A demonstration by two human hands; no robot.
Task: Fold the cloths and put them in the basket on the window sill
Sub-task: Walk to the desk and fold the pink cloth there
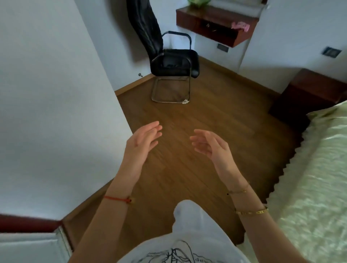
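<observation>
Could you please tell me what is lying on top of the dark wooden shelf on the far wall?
A pink crumpled cloth lies on the wooden shelf at its right end; a green thing sits at its back, cut off by the frame.

black chair (174,62), brown wooden floor (216,105), pale green bedspread (315,169)
</observation>
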